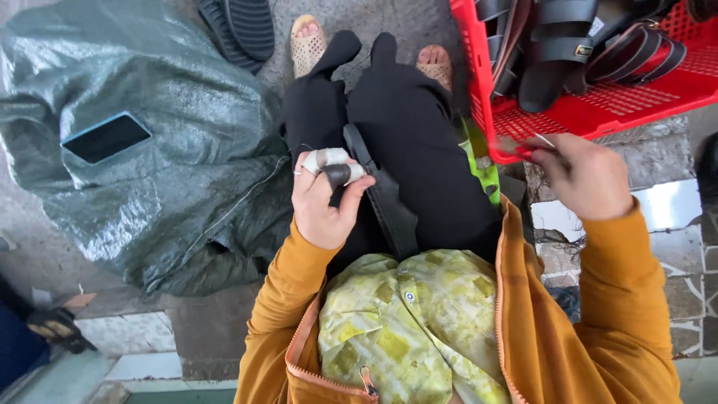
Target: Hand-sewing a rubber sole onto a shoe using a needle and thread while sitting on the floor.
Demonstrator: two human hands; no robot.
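I sit with a black leather sandal strap piece (389, 206) lying across my lap. My left hand (323, 196), with white tape on two fingers, pinches the upper end of this black piece. My right hand (583, 176) is raised to the right, fingers closed on a thin needle (544, 140) near the edge of the red crate (598, 112). A fine thread (247, 196) runs leftward from my left hand. I wear an orange jacket and a yellow-green patterned shirt.
The red plastic crate at top right holds several black sandals (568, 45). A grey-green tarp sack (149, 142) lies at left with a dark phone (106, 137) on it. A black sole (239, 30) lies beyond it. My sandalled feet (308, 45) rest on concrete.
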